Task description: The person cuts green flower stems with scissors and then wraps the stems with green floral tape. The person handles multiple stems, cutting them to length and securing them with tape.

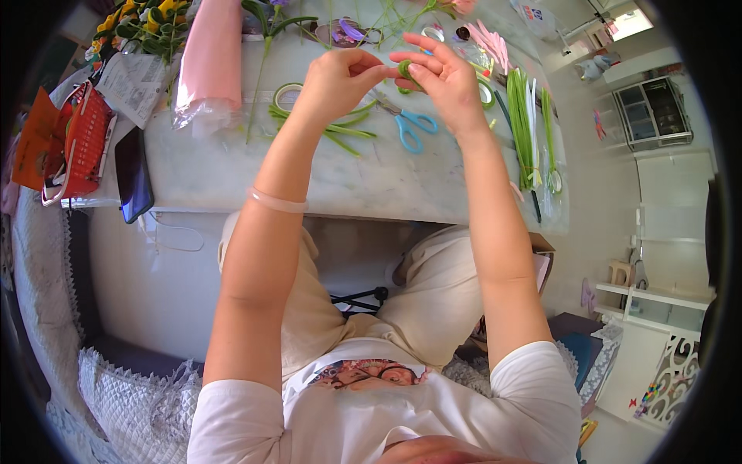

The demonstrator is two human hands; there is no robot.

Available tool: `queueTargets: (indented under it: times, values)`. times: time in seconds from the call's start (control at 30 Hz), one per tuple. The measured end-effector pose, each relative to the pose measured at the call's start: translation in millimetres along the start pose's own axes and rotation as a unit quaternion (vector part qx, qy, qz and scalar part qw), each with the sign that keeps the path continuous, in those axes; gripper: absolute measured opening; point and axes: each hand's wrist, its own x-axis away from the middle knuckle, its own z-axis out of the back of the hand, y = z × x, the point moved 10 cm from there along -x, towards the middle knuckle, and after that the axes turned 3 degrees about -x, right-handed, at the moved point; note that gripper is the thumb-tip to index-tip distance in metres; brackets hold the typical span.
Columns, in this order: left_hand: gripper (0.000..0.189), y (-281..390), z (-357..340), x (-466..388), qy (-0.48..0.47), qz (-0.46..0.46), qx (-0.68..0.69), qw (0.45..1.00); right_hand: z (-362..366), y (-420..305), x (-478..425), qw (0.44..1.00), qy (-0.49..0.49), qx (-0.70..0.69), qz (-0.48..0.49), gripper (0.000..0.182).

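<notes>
Over the far part of the marble-patterned table, my right hand grips a small coiled green fuzzy stem between thumb and fingers. My left hand has its thumb and forefinger pinched together beside the coil, close to the right fingertips. Whether something thin lies in that pinch is too small to see. Blue-handled scissors rest on the tabletop below the hands. Loose green pipe cleaners lie beneath my left wrist, by a roll of tape.
Bundled green pipe cleaners and pink ones lie at right. At left are pink wrapping, yellow artificial flowers, a red basket and a phone jutting over the table edge. A dish holds purple pieces.
</notes>
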Motion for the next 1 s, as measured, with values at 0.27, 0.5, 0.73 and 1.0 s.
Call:
queueTargets:
  times: [0.27, 0.5, 0.73, 1.0]
  values:
    - [0.018, 20.2, -12.2, 8.3, -0.022, -0.011, 0.184, 0.983, -12.0, -29.5, 19.4, 0.997, 0.0, 0.072, 0.033, 0.042]
    - [0.018, 26.3, -8.4, 15.0, 0.003, 0.012, 0.163, 0.987, 5.2, -9.2, 18.0, 0.999, -0.01, -0.032, -0.029, 0.022]
    - [0.016, 28.2, -17.3, 16.2, -0.052, -0.002, 0.172, 0.984, 1.3, -12.1, 20.7, 0.998, -0.041, 0.022, -0.039, 0.016]
    - [0.013, 15.7, -20.1, 13.0, -0.053, 0.042, 0.28, 0.958, 4.1, 2.0, 23.1, 0.984, -0.028, -0.124, -0.124, 0.023]
